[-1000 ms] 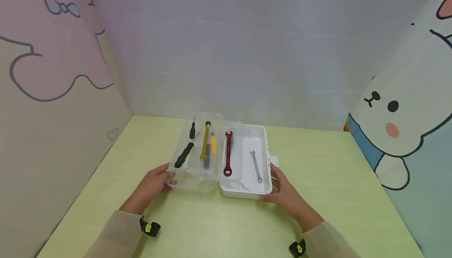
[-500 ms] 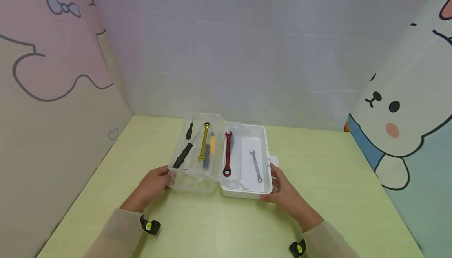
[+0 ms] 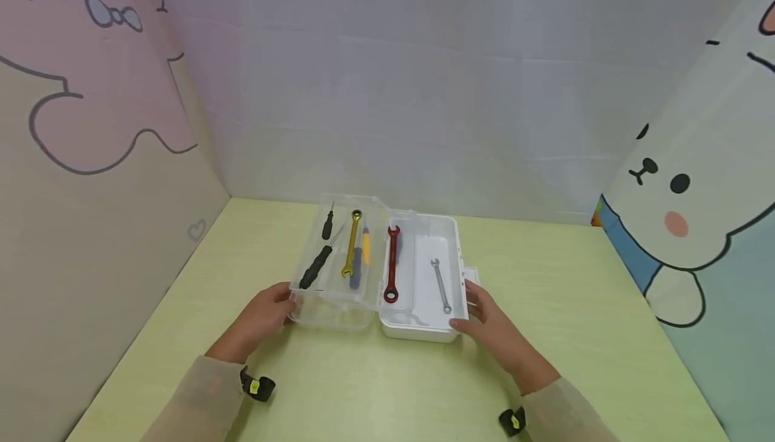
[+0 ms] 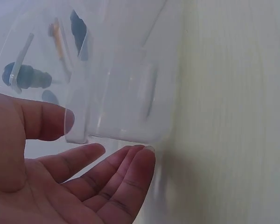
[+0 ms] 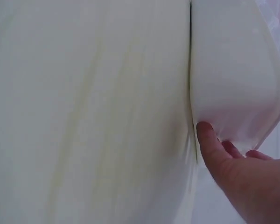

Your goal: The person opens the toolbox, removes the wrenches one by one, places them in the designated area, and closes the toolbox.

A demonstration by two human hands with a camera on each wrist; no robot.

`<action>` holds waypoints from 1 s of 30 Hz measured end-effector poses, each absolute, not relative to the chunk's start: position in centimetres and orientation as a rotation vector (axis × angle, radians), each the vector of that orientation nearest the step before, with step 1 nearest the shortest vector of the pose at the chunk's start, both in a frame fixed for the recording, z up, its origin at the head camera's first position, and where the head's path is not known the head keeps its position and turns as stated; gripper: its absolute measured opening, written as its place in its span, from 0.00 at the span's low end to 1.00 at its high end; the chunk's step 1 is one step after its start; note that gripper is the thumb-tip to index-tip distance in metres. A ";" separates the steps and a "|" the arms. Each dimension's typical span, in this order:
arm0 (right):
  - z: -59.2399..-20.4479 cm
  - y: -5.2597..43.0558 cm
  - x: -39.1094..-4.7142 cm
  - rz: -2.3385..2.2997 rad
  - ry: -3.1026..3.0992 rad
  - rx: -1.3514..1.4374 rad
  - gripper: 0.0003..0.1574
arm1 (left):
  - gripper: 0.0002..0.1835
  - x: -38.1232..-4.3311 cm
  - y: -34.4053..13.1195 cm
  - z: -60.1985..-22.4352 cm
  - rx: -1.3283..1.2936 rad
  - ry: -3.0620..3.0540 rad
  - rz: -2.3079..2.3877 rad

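Toolbox in white plastic, on the worktop between the person's hands, its clear lid spread out to the left. Nearest, the left hand holds the lid's near left corner loosely, thumb and bent fingers on either side of the edge. The right hand grips the near right corner of the white base, thumb by the rim, fingers curled along the side.

It should be light, fairly stiff and rather slick; the clear plastic looks the more brittle part and may flex or crack, so the thick base walls are the safer hold. The loose metal tools could slide if it tips.

Nearer in the spread are a large black screwdriver and a small silver wrench; then the red wrench, over the base's left side, and the yellow wrench; farthest, a small black screwdriver.

Compared with half a second ago, the right thumb sits higher, up at the rim instead of low on the near wall; the toolbox has hardly moved.

Beyond stands a pale backdrop.
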State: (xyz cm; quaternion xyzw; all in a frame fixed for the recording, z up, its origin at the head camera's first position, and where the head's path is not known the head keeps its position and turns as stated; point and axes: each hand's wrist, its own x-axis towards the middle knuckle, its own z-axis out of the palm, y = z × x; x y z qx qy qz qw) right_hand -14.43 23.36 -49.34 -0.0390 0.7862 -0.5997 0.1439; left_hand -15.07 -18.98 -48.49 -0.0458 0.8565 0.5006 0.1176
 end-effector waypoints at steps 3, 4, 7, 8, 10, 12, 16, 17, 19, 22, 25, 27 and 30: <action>-49.0 23.1 -14.6 -1.714 2.294 -0.033 0.41 | 0.24 -15.1 -19.4 -47.6 -0.113 2.538 1.437; -48.8 23.0 -14.7 -1.712 2.303 -0.001 0.38 | 0.26 -15.2 -19.6 -47.1 -0.103 2.551 1.434; -48.6 22.6 -14.9 -1.721 2.303 0.058 0.34 | 0.29 -15.3 -20.0 -45.5 -0.053 2.645 1.379; -48.5 22.6 -15.0 -1.731 2.292 0.079 0.34 | 0.30 -15.5 -20.1 -44.9 -0.027 2.678 1.366; -48.5 22.4 -15.1 -1.760 2.259 0.104 0.33 | 0.30 -15.7 -20.1 -43.7 0.018 2.753 1.337; -48.5 22.2 -15.3 -1.804 2.213 0.134 0.31 | 0.30 -15.9 -19.7 -42.5 0.062 2.830 1.295; -48.5 22.0 -15.5 -1.880 2.155 0.191 0.29 | 0.28 -16.2 -18.4 -40.5 0.153 2.921 1.234; -48.5 22.0 -15.6 -1.899 2.140 0.202 0.28 | 0.28 -16.3 -18.0 -40.0 0.180 2.939 1.204; -48.5 22.0 -15.6 -1.926 2.126 0.217 0.29 | 0.27 -16.5 -17.1 -39.3 0.242 2.965 1.129; -48.5 22.0 -15.5 -1.961 2.099 0.225 0.29 | 0.27 -16.7 -15.7 -38.6 0.341 2.999 1.003; -48.6 22.1 -15.5 -1.990 2.074 0.222 0.29 | 0.26 -17.0 -14.5 -38.5 0.474 3.043 0.863; -48.7 22.1 -15.4 -1.999 2.070 0.212 0.30 | 0.25 -17.2 -13.7 -38.8 0.579 3.091 0.739; -48.8 22.2 -15.4 -2.013 2.066 0.194 0.31 | 0.23 -17.5 -12.4 -39.1 0.773 3.160 0.565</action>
